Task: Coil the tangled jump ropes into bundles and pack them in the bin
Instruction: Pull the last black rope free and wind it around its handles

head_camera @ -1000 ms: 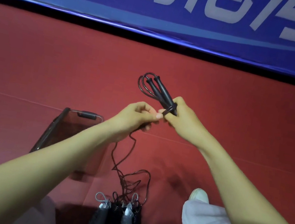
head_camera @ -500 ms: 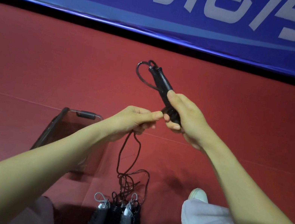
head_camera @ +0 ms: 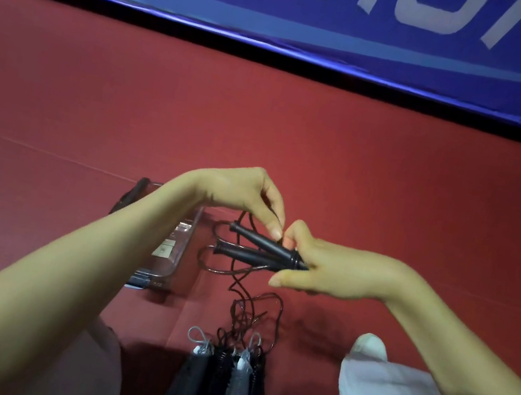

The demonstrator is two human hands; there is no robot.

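The right hand (head_camera: 319, 272) grips both black handles (head_camera: 253, 248), long axis pointing left; the left hand (head_camera: 245, 194) pinches the cord (head_camera: 237, 289) there. The bin (head_camera: 184, 246) lies left, nearer the left hand.

- A red floor (head_camera: 101, 106) fills most of the view; its surface is matte, with a fine, even texture.
- A thin pale seam (head_camera: 51, 153) crosses the floor from the left edge, slanting slightly down to the right.
- A blue banner (head_camera: 316, 29) spans the whole top of the view, along the floor's far edge.
- Large white characters (head_camera: 408, 4) are printed on the banner and cut off by the top edge; a paler blue band runs beneath them.
- A black strip (head_camera: 177, 27) lies between the banner's bottom edge and the floor.
- The light is dim; soft dark shadows (head_camera: 313, 342) fall on the floor near the bottom.
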